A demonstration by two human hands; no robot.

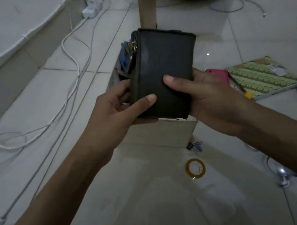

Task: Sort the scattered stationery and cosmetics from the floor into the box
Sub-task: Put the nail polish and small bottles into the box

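Dark zippered pouch [162,71] gripped upright in both hands above a pale box [166,131] on the tiled floor [138,201], left hand [118,113] clasping the zipper edge, right hand [205,95] clasping the opposite edge, thumbs pressed across the front. Roll of tape [195,168] and coloured paper clips [195,146] lying just beside the box; patterned notebook [262,76] and pink item [218,76] farther right.

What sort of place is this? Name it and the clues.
Probably a room in a home or small office: a tiled floor, white charger cables running from a power strip by the wall, and a wooden table leg.
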